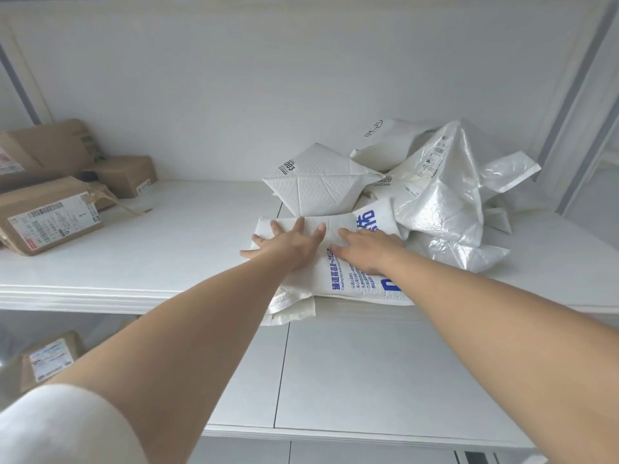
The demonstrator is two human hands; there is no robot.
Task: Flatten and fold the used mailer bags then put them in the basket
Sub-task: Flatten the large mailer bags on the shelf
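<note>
On the shelf (167, 236), mailer bag (338, 272) flat under both hands' grip

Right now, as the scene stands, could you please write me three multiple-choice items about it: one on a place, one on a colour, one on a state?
1. On the shelf, the brown parcels lie: A at the left end; B on top of the white mailers; C at the right end.
2. The large print on the front mailer is: A red; B blue; C green.
3. The left grip and right grip are: A curled into fists; B lifted off the mailer; C flat on it, fingers straight.

Key: 1 A, they sit far left, apart from the mailer pile. 2 B, the characters are blue on white. 3 C, both palms press the mailer down.
</note>
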